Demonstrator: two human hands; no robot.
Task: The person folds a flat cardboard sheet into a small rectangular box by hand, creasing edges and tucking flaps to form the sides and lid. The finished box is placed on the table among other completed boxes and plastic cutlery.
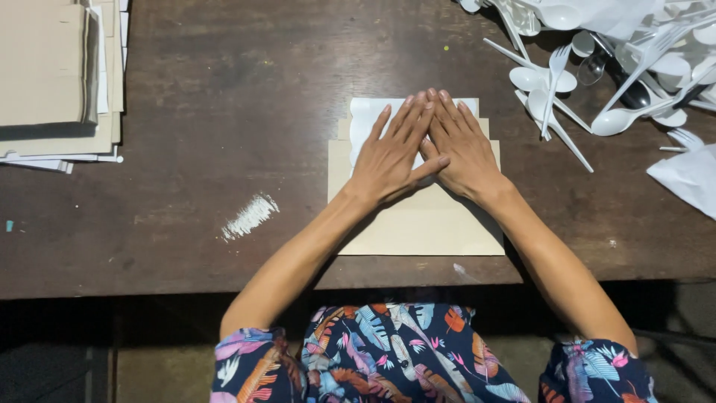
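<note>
A tan paper envelope (pixel 418 224) lies flat on the dark wooden table (pixel 224 112), with a white paper napkin (pixel 362 119) on its far end. My left hand (pixel 391 153) and my right hand (pixel 462 145) both press flat on the napkin and envelope, fingers stretched out and pointing away from me. The two hands touch, the left thumb lying over the base of the right hand. Neither hand grips anything.
A stack of tan and white flat envelopes (pixel 56 75) sits at the far left. A heap of white plastic spoons and forks (pixel 597 67) fills the far right corner, with a white napkin (pixel 690 179) beside it. A white smear (pixel 250 216) marks the tabletop.
</note>
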